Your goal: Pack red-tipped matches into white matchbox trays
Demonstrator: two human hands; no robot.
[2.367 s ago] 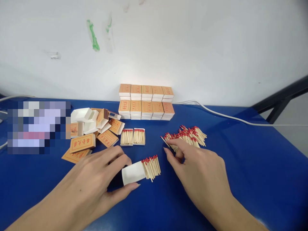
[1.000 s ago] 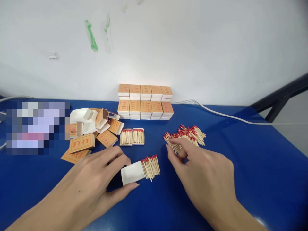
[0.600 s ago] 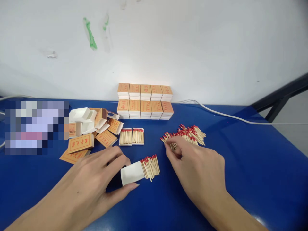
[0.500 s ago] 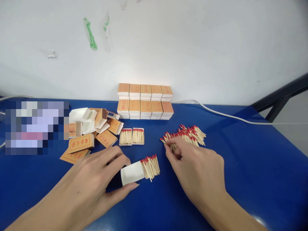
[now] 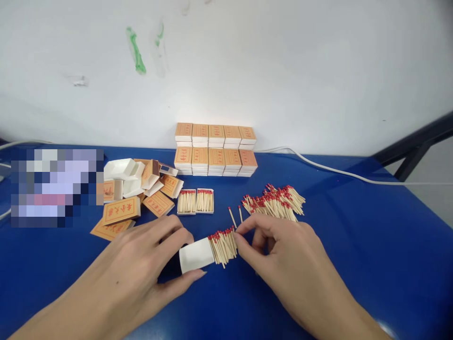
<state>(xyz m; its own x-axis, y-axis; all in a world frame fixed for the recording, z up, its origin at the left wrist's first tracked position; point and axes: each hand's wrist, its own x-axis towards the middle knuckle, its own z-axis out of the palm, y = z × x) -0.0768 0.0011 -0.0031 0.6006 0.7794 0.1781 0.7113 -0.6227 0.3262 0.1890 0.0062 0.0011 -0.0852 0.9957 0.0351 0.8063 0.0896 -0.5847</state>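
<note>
My left hand (image 5: 141,264) grips a white matchbox tray (image 5: 196,255) tilted on the blue table (image 5: 371,245), thumb below and fingers above. A bundle of red-tipped matches (image 5: 222,243) sticks out of the tray's right end. My right hand (image 5: 286,257) has its fingertips pinched against the right side of that bundle; whether they hold matches of their own is hidden. Two loose matches (image 5: 235,216) lie just beyond my fingertips. A loose pile of matches (image 5: 276,203) lies behind my right hand.
Two filled open trays (image 5: 196,201) sit side by side at centre. Stacked closed matchboxes (image 5: 215,150) stand against the white wall. A heap of empty sleeves and trays (image 5: 136,191) lies on the left. A white cable (image 5: 336,171) runs along the back right.
My right hand has left the loose pile and moved left to the bundle in the tray. Two single matches now lie between pile and tray. My left hand has stayed put.
</note>
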